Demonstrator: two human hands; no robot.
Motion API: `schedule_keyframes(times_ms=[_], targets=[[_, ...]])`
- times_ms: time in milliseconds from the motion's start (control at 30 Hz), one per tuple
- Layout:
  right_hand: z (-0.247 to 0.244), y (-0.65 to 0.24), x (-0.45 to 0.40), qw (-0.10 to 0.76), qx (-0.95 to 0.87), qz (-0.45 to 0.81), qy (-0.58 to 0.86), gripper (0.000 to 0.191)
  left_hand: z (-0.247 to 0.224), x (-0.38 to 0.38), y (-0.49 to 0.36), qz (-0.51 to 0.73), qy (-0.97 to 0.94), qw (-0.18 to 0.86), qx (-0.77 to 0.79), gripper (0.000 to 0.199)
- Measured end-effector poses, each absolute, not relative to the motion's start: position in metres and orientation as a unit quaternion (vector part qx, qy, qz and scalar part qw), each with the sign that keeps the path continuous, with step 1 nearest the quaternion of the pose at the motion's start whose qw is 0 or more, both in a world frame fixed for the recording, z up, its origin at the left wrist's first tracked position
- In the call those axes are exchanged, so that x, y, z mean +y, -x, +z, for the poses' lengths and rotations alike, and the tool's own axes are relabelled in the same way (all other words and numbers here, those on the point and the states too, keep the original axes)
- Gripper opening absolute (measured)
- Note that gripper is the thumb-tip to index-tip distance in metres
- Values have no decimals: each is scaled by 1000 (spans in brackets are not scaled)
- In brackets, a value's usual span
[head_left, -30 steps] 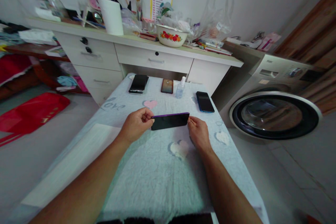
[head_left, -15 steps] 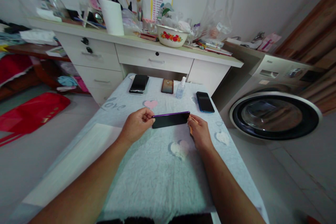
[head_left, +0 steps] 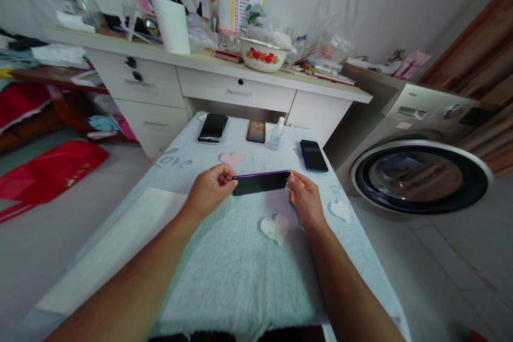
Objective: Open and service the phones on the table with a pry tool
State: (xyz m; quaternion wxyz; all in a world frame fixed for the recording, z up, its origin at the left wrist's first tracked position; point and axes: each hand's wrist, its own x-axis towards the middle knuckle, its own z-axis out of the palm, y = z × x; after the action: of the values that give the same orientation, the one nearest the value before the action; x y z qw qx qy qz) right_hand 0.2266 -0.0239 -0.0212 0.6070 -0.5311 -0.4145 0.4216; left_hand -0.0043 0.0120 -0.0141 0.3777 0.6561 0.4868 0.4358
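Note:
A smartphone (head_left: 261, 184) with a dark screen and a purple edge is held sideways and tilted above the cloth-covered table. Thumb and fingers of my left hand (head_left: 211, 188) pinch its left end. At the opposite end is my right hand (head_left: 306, 199), its fingers closed around a thin orange piece (head_left: 293, 188), perhaps a cloth, that meets the phone's right edge. Most of that piece is hidden by the hand. Beyond the hands lie a blue-edged phone (head_left: 314, 156), a brown phone or case (head_left: 256, 131) and stacked dark phones (head_left: 212, 128). A clear spray bottle (head_left: 276, 134) stands upright among them.
A pale tablecloth (head_left: 240, 267) covers the table, with a whitish strip (head_left: 116, 246) at left. Behind stands a white desk (head_left: 236, 88) bearing a flowered bowl (head_left: 263, 56) and a paper roll (head_left: 171, 26). A washing machine (head_left: 420, 117) is at right, a red bag (head_left: 52, 171) at left.
The orange piece in my right hand shows slightly higher at the phone's upper right corner. My left hand and the phone have hardly moved.

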Motion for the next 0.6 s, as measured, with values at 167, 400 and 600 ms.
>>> schedule_keyframes(times_ms=[167,400,600], targets=[[-26,-228,-24,574,-417,454,539,24,-15,13,5,439,-653,381,485,10],[-37,-232,-21,522,-448,435,581,24,-15,13,5,446,-650,382,484,10],[-36,-232,-22,526,-444,448,571,25,-16,14,5,443,-651,381,484,10]])
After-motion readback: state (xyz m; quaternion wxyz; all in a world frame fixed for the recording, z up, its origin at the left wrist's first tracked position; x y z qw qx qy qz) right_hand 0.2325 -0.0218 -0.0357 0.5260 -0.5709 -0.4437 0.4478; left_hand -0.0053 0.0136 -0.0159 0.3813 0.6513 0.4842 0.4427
